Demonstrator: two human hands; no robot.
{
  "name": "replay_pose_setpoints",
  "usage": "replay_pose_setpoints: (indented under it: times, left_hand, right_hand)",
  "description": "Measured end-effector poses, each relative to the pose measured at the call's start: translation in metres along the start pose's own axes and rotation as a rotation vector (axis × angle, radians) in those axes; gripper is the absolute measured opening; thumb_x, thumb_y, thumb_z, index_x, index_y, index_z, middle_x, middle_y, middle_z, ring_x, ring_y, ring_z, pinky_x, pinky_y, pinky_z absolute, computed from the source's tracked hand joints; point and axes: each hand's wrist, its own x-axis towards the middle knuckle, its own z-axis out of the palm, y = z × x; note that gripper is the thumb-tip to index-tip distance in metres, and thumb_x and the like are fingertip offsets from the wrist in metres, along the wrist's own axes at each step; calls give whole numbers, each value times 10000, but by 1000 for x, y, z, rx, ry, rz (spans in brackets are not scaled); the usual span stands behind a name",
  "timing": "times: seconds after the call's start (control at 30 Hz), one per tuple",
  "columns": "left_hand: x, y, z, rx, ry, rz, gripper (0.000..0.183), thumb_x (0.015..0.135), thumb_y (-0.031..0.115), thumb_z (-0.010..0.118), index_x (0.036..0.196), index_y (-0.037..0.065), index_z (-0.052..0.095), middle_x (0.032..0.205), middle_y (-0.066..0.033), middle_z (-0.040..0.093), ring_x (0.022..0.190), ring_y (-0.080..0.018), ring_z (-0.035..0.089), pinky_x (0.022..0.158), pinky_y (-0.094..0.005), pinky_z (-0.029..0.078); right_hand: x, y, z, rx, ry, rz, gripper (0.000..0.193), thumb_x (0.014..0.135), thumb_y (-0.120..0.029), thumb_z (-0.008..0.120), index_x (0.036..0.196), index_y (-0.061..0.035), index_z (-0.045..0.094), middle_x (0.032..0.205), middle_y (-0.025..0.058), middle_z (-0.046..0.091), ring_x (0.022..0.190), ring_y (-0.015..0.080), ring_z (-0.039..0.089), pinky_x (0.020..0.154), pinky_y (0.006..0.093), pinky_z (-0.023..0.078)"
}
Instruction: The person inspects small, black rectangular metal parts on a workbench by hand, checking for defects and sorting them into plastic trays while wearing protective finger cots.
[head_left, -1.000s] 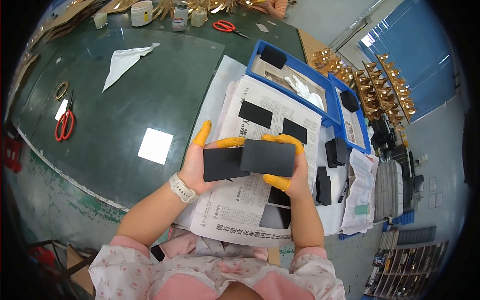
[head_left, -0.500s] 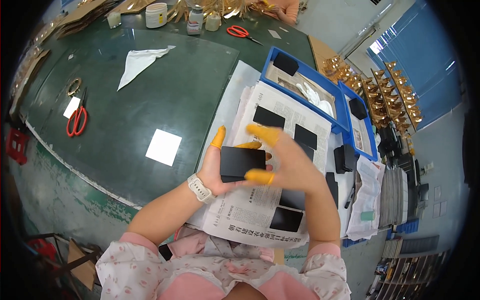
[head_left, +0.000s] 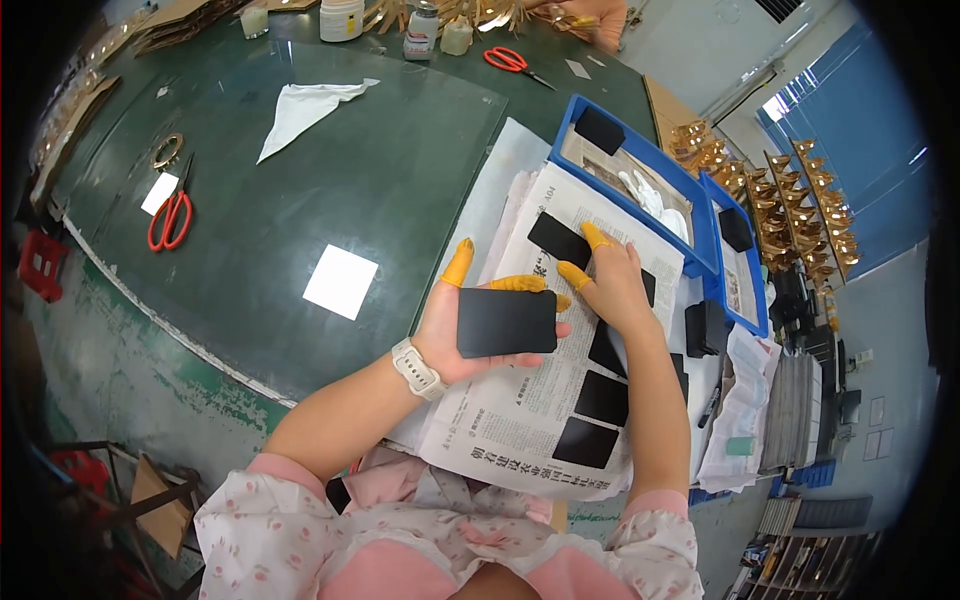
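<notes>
My left hand (head_left: 443, 335), with yellow finger cots on its thumb and some fingers, is palm up and supports a flat black rectangular plate (head_left: 507, 323). The plate lies across the palm and fingers. To its right, my right hand (head_left: 615, 283) has yellow cots on thumb and forefinger, spread apart. Its fingertips are at the lower right of another black plate (head_left: 556, 238) lying on newspaper (head_left: 500, 420); whether they touch it I cannot tell. Lower on the paper lie more black plates, including one near the front edge (head_left: 585, 443). My right hand and forearm partly cover others.
Blue trays (head_left: 700, 262) holding black blocks and white gloves (head_left: 652, 204) stand at the far right. Left on the green table (head_left: 420, 150) are a white square (head_left: 341, 282), a white cloth (head_left: 308, 115) and red-handled scissors (head_left: 171, 220). Another person's arm (head_left: 607, 22) shows at the back.
My right hand has moved from beside the held plate up and right to the plates on the newspaper. The left hand still supports its plate. The whole view has shifted slightly.
</notes>
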Motion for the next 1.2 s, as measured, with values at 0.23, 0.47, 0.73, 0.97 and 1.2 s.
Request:
replay_pose_setpoints:
  times: [0.23,0.47,0.73,0.97,1.2]
  left_hand:
    - [0,1,-4,-2,-5,21,962,938,821,332,1436,17,503,1458,-285,525,1309,-534,528,824,-660,557]
    - [-1,-2,5,90,136,74,959,941,816,350,1444,14,501,1435,-291,544,1284,-546,544,988,-714,460]
    - [1,2,-12,-82,-171,-35,1017,944,821,335,1456,-45,482,1399,-283,577,1240,-458,606,1082,-577,460]
    - [-3,-4,7,142,67,74,978,944,817,336,1464,6,497,1410,-281,565,1213,-503,602,1049,-592,471]
    - [-7,-4,9,118,24,59,983,944,824,325,1462,4,486,1407,-290,557,1207,-512,597,1055,-601,465]
  right_hand:
    - [0,-4,-5,48,-32,2,629,885,-343,784,1369,5,581,1202,218,659,1183,367,603,1185,492,319]
    - [-8,-18,-11,448,261,183,736,826,-276,856,1422,-4,520,1197,196,663,1164,361,621,1091,444,437]
    - [-78,-104,-55,623,259,-753,975,736,-423,916,1489,-65,412,1256,164,667,1314,406,600,1219,652,136]
    - [-110,-125,-48,949,-185,-849,572,776,-373,878,1167,-44,620,1283,107,630,1372,365,540,1235,625,173]
    - [-99,-114,-52,626,-7,-761,752,788,-405,865,1374,-104,502,1375,153,618,1364,444,544,1214,682,69]
